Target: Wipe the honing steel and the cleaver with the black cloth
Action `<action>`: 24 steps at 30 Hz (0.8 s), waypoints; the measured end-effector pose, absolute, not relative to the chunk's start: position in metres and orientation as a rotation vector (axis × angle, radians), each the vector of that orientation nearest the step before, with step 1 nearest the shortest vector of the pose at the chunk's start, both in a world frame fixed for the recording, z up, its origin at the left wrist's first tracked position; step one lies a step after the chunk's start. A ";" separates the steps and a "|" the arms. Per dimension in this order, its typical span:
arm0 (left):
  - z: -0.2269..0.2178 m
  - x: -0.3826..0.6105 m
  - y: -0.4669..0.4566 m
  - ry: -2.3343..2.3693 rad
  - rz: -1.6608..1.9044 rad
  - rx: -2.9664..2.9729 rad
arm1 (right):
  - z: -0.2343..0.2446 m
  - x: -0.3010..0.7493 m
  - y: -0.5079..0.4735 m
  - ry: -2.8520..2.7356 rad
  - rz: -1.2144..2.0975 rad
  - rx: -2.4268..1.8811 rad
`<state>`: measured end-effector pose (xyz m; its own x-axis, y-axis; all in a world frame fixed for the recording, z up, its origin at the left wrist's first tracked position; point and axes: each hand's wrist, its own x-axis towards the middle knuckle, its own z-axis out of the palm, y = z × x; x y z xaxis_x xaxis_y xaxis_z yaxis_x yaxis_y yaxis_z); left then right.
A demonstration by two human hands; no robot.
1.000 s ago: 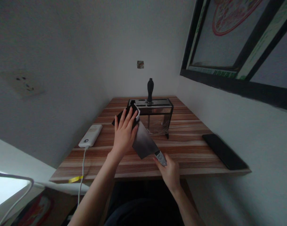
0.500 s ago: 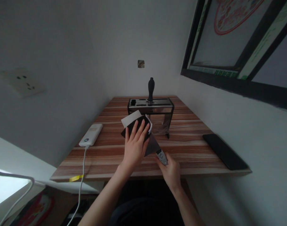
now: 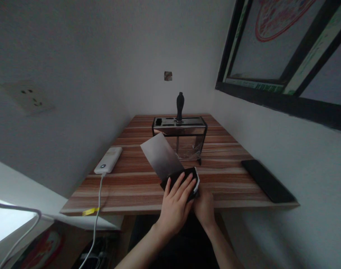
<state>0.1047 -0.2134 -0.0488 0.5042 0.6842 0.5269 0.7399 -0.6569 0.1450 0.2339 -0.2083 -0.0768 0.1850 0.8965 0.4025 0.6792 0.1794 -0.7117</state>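
1. left hand: fingers stretched flat, pressing a dark cloth onto the cleaver at the handle end of the blade; thumb hidden.
2. right hand: curled low behind the cloth, apparently round the cleaver's handle, which is hidden.
3. the cleaver is held above the table, blade tilted up and away towards the knife rack.
4. risk, as judged: the cloth is thin over the edge, so a slip of the left hand sideways could cut the fingers. a loose right grip could drop the blade on the table.
5. change: half a second ago the cloth covered the blade's far part; it is now at the handle end and the blade is bare.
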 end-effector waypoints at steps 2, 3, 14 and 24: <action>-0.051 0.104 -0.214 -1.267 -0.856 -2.628 | -0.077 0.233 -0.208 -1.560 0.293 -1.595; -0.052 0.104 -0.214 -1.271 -0.855 -2.629 | -0.077 0.233 -0.208 -1.560 0.294 -1.607; -0.048 0.103 -0.210 -1.225 -0.849 -2.631 | -0.079 0.234 -0.209 -1.533 0.285 -1.605; -0.035 0.091 -0.197 -1.312 -0.842 -2.572 | -0.074 0.232 -0.211 -1.557 0.305 -1.564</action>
